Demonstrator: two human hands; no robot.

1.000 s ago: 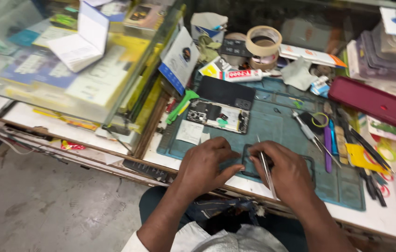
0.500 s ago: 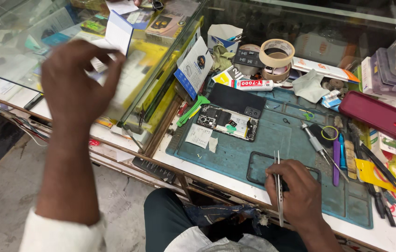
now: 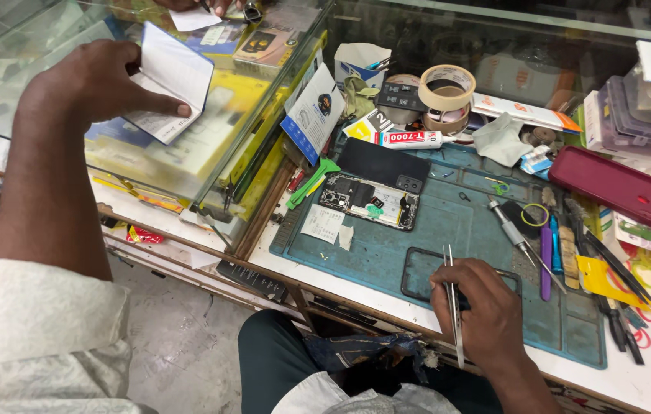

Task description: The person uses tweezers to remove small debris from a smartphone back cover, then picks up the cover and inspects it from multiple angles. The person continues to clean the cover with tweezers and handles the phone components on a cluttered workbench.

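A small white booklet (image 3: 172,88) is touched by the left hand (image 3: 95,80) on the glass counter (image 3: 49,146); thin metal tweezers (image 3: 454,303) are held by the right hand (image 3: 486,314) over the teal work mat (image 3: 448,222).

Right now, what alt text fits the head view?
A person's left hand rests on a small white booklet atop a glass display case, while the right hand holds metal tweezers over a teal repair mat. An opened phone lies on the mat among tools.

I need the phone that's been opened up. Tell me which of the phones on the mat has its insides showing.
The opened phone, circuit boards exposed, on the teal mat left of centre. The dark phone just behind it shows only a closed black back.
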